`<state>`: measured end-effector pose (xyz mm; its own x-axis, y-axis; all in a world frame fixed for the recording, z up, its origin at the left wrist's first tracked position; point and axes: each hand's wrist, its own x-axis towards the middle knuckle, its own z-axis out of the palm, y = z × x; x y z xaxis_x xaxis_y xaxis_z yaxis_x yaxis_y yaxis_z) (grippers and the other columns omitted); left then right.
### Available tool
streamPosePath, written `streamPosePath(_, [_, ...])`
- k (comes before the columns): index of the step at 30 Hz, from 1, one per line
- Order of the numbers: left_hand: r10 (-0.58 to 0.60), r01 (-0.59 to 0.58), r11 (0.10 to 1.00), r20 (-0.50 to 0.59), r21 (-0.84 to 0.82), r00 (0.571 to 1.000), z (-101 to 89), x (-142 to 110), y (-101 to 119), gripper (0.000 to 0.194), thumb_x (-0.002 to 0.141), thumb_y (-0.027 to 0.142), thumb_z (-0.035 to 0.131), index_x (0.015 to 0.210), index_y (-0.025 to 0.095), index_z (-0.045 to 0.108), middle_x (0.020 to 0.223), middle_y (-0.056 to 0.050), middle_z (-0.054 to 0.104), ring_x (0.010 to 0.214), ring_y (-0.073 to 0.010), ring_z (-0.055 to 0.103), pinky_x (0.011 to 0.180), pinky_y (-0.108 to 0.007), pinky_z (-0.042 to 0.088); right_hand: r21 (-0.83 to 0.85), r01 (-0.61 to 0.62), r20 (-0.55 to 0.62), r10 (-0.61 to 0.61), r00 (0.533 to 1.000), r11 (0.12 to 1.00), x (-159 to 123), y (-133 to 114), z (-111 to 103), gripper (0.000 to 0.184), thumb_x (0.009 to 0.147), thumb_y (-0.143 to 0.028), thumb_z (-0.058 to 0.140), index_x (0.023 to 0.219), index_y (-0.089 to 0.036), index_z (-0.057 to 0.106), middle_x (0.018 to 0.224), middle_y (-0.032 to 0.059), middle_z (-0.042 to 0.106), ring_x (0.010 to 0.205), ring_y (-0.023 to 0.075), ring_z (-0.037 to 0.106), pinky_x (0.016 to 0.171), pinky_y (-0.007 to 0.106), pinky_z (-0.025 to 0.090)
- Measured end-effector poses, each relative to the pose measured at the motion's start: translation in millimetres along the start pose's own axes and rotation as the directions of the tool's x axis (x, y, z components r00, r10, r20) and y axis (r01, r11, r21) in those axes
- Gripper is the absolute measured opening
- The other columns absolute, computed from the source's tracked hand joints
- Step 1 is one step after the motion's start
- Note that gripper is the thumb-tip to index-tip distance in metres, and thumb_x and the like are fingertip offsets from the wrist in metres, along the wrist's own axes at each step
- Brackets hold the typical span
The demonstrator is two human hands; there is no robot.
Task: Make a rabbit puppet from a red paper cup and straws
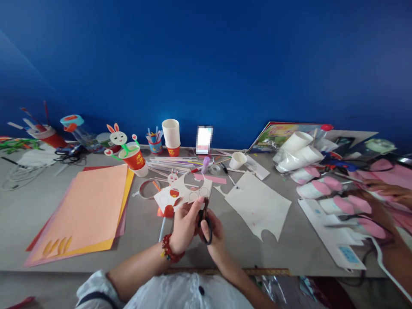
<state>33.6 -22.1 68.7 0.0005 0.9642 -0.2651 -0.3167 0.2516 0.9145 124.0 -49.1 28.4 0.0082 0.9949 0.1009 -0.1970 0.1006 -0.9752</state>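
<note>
Between the thumb and fingers of my left hand is a piece of white paper with round holes cut out and several circles drawn on it. My right hand grips black-handled scissors, their blades at the paper's lower right edge, close to my left thumb. Behind the paper lies a small bunny face cutout. A red piece on a pale blue straw sits just left of my left hand. To the right lies a larger white sheet with curved cuts along its edges.
Stacked coloured paper covers the left of the table. A red cup with a bunny figure, paper cups and loose straws stand or lie behind. At right are a power strip, pink-and-white rolls and another person's hand.
</note>
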Motion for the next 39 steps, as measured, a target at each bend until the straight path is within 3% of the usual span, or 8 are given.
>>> streamPosePath(14, [-0.017,0.017,1.000,-0.030,0.003,0.999,0.9,-2.7,2.8,0.048,0.077,0.058,0.068,0.061,0.017,0.050,0.043,0.008,0.040,0.033,-0.0038,0.031,0.031,-0.018,0.022,-0.075,-0.007,-0.045,0.004,0.999,0.997,-2.7,4.7,0.8,0.038,0.084,-0.059,0.061,0.085,-0.022,0.064,0.077,0.0023,0.063,0.070,0.0179,0.057,0.063,0.027,0.051])
streamPosePath(23, [0.015,-0.015,1.000,-0.024,-0.005,1.000,0.9,-2.4,-0.4,0.047,0.078,0.058,0.068,0.063,0.016,0.052,0.046,0.008,0.042,0.036,-0.0042,0.033,0.033,-0.017,0.024,-0.053,-0.017,-0.040,0.015,0.999,0.998,-2.7,-0.7,3.2,0.036,0.084,-0.059,0.061,0.077,-0.024,0.060,0.067,0.0007,0.056,0.060,0.0174,0.051,0.053,0.028,0.048])
streamPosePath(28, [0.011,-0.011,1.000,-0.037,0.003,0.999,1.0,-2.8,0.1,0.044,0.077,0.057,0.069,0.069,0.015,0.057,0.048,0.007,0.046,0.035,-0.0038,0.034,0.032,-0.017,0.024,-0.077,-0.028,-0.054,0.024,0.998,0.997,-2.4,-1.1,3.5,0.038,0.084,-0.061,0.060,0.080,-0.024,0.061,0.069,0.0019,0.059,0.061,0.0183,0.053,0.054,0.029,0.049])
streamPosePath(39, [0.011,-0.010,1.000,-0.042,0.008,0.999,0.5,-2.5,-3.4,0.049,0.076,0.061,0.068,0.063,0.014,0.058,0.044,0.006,0.046,0.032,-0.0043,0.036,0.029,-0.016,0.026,-0.065,-0.024,-0.056,0.020,0.998,0.998,-0.6,0.7,4.4,0.038,0.084,-0.061,0.060,0.082,-0.023,0.061,0.069,0.0013,0.058,0.061,0.0173,0.052,0.054,0.028,0.048])
